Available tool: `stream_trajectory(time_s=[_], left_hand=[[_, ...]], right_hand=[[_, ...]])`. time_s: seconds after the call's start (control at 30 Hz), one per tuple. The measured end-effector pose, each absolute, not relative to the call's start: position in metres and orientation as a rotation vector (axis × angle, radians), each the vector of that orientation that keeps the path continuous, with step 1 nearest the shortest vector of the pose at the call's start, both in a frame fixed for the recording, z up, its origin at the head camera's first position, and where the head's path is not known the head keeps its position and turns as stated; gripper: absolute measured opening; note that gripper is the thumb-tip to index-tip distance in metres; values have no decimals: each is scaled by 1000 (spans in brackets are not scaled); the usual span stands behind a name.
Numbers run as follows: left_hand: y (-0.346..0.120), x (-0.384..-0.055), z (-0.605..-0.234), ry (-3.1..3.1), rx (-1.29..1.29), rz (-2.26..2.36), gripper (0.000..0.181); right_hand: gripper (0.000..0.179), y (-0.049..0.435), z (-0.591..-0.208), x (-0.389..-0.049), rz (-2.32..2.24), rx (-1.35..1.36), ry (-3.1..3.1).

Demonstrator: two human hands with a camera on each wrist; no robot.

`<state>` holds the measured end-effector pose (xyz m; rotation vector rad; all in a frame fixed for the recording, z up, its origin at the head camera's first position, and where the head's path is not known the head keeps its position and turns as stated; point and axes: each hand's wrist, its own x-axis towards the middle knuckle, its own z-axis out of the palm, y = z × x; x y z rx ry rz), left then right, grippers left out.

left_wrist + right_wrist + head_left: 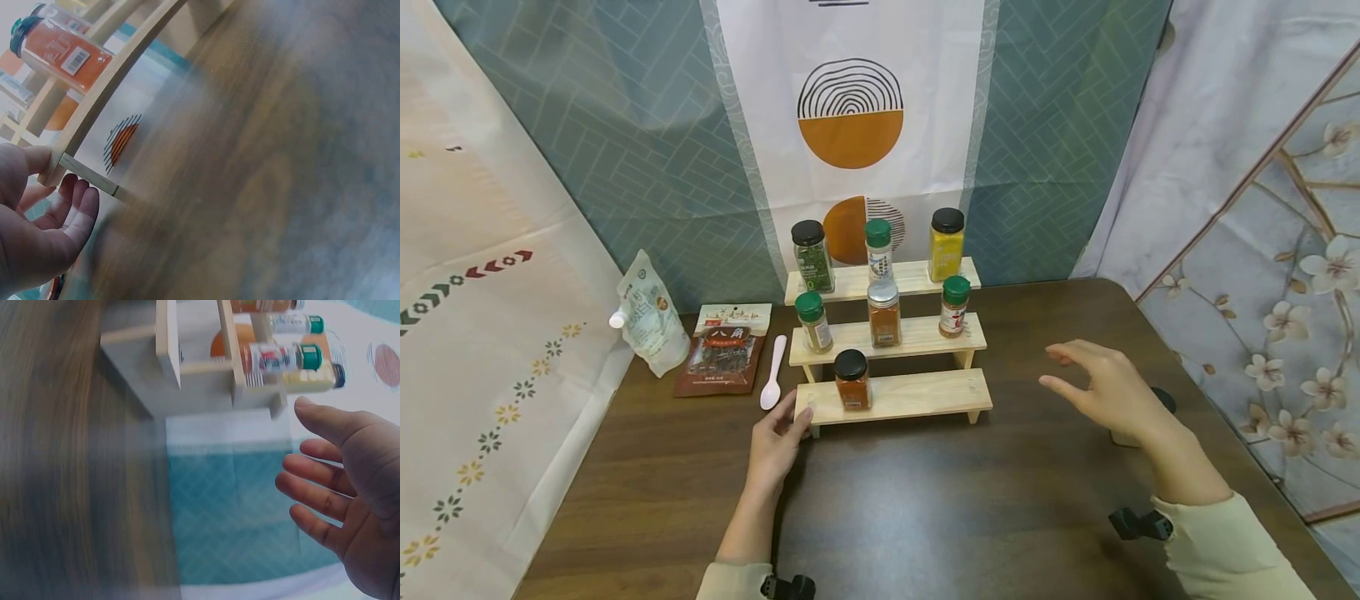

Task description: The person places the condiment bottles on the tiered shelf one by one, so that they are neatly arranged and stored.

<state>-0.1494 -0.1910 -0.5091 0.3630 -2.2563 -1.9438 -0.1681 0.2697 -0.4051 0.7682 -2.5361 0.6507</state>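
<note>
My left hand (777, 442) grips the left end of the lowest step of a three-step wooden spice rack (925, 395), thumb and fingers about the board's end by its leg. A black-lidded jar of reddish spice (853, 382) stands on that step. The middle step bears a green-capped jar (816, 323), a silver-capped brown spice jar (884, 315) and another green-capped jar (954, 307). On top stand a black-lidded green jar (813, 257), a green-capped white-labelled bottle (878, 250) and a yellow jar (947, 245). My right hand (1108, 387) hovers right of the rack, fingers spread, holding nothing.
Left of the rack lie a pink spoon (773, 373) and a brown-red spice packet (725, 350). A white spouted pouch (651, 317) leans against the left cloth. A dark-lidded thing (1164, 399) is mostly hidden behind my right hand. Patterned cloth (1037, 150) hangs behind the table.
</note>
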Motion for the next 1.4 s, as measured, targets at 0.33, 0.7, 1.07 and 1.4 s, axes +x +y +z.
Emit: stream_trajectory(time_s=[0.33, 0.7, 1.07, 1.4], left_hand=[[-191, -149, -509, -2258, 371, -1951, 48], [-192, -151, -509, -2247, 353, -1995, 51], [-190, -148, -508, -2246, 336, -1958, 49], [-190, -148, -508, -2254, 347, -1963, 49]], right_hand=[[45, 318, -406, -159, 525, 695, -2525], [53, 363, -409, -146, 495, 595, -2697], [62, 388, -412, -134, 462, 480, -2891], [59, 387, -427, -143, 393, 646, -2685]])
